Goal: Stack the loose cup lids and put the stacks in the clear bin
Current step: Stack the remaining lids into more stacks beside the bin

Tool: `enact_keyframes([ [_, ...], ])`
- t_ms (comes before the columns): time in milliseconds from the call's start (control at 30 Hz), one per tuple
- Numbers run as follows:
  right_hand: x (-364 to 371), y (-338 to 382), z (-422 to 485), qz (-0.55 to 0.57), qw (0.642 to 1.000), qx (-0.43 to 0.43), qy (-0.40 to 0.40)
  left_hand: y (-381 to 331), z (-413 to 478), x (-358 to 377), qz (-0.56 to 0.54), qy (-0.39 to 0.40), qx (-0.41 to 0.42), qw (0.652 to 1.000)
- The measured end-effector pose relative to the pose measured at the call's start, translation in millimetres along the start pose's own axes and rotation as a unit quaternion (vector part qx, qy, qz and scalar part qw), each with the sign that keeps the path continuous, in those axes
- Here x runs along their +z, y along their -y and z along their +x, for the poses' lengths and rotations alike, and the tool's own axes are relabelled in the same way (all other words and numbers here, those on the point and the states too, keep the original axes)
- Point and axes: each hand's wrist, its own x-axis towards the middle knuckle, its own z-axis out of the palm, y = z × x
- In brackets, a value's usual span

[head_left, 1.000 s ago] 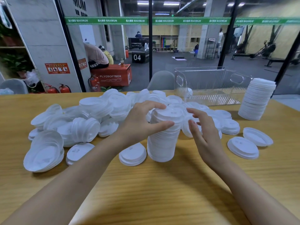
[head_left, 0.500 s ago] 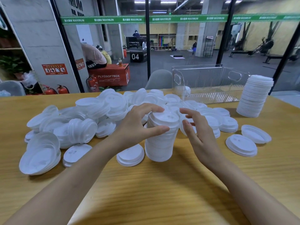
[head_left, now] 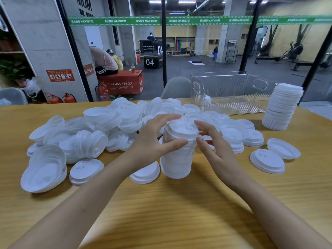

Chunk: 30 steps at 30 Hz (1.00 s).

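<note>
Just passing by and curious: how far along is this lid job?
Done: one tall stack stands beside the clear bin, not in it; no stack shows inside. In hand: the left hand grips the top of a second stack on the table, the right hand open beside it. Left: the big loose pile needs stacking, then both stacks go into the bin.

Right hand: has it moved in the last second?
Yes. The right hand has shifted left, closing on the upright stack of lids, which stayed put on the table.
</note>
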Motion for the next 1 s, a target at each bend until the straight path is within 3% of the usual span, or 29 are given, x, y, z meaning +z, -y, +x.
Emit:
enact_keyframes([
  [400, 9.8, 8.6, 0.0, -0.003, 0.999, -0.04, 0.023, 16.8, -19.5, -12.9, -0.079, 0.001, -0.063, 0.995],
  [567, 17.1, 12.3, 0.4, -0.031, 0.997, -0.06, 0.026, 22.9, -29.1, -11.4, -0.126, -0.009, -0.068, 0.99],
  [1000, 8.1, 11.3, -1.8, -0.013, 0.998, -0.051, 0.019, 18.2, -24.6, 0.6, -0.122, -0.008, -0.047, 0.991],
])
